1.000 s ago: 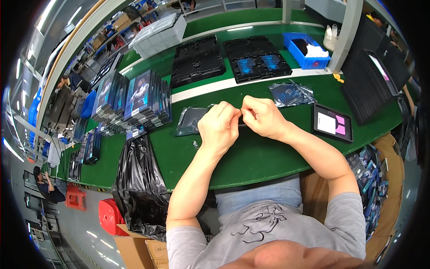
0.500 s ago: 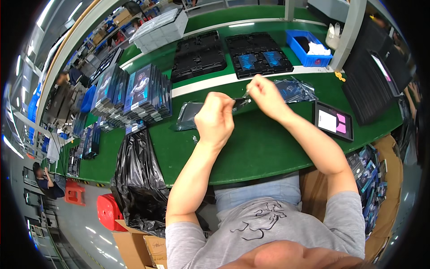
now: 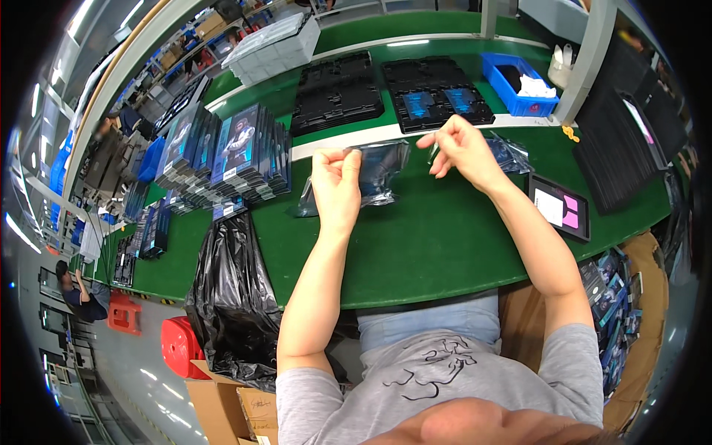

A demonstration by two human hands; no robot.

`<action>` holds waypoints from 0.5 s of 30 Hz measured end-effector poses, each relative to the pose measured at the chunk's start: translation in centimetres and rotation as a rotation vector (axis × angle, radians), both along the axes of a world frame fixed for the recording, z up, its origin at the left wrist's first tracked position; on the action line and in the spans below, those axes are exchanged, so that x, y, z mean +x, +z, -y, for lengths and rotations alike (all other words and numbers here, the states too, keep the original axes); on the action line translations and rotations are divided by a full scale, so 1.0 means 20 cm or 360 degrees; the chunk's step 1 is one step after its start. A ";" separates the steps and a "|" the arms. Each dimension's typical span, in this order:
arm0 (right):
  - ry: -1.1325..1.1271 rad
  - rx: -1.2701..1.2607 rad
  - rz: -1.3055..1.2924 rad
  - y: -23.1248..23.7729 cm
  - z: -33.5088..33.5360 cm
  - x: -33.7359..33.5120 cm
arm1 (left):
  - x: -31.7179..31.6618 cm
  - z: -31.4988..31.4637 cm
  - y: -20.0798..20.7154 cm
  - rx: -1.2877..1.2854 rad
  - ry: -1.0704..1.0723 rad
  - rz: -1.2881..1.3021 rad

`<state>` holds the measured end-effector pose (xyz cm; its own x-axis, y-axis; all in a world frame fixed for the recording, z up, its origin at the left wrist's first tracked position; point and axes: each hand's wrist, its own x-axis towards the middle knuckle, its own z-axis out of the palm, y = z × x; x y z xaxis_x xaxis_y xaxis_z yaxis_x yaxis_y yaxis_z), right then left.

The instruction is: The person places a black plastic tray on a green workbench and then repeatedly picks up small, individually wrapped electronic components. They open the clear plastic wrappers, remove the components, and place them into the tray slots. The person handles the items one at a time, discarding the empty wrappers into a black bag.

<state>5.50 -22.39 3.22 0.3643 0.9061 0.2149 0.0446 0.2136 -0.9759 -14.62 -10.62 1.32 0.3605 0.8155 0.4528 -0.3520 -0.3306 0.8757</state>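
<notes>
— Both hands have moved apart since the earlier frame: joined then, parted by a gap now. Where does the shiny film pouch (image 3: 384, 162) lie?

— On the near side of the black tray (image 3: 423, 73), toward that tray's left end, over the green bench (image 3: 415, 256). From the right hand (image 3: 467, 150) it lies leftward, across the gap; the left hand (image 3: 337, 182) is nearer, being in contact.

— And its long axis?

— Not determinable, since the film creases; its upper edge runs roughly left to right, as does the tray's near edge.

— State of each hand?

— Left: thumb and fingers pinched on the pouch's upper left corner. Right: by the tray's near edge, fingers loosely spread, clear of the pouch; a tiny sliver (image 3: 432, 153) shows beside them, but whether it is gripped cannot be told.
</notes>
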 end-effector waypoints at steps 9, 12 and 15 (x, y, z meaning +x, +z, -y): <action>0.0465 -0.0030 0.0184 -0.10 -0.01 -0.08 | 0.03 0.07 0.06 -0.0260 -0.0257 0.0131; 0.0383 -0.0252 0.0535 -0.11 -0.01 -0.13 | 0.04 0.08 0.03 -0.0246 -0.0367 0.0078; 0.0480 -0.0238 0.0456 -0.04 0.03 -0.20 | 0.04 0.07 0.01 -0.0162 -0.0354 -0.0045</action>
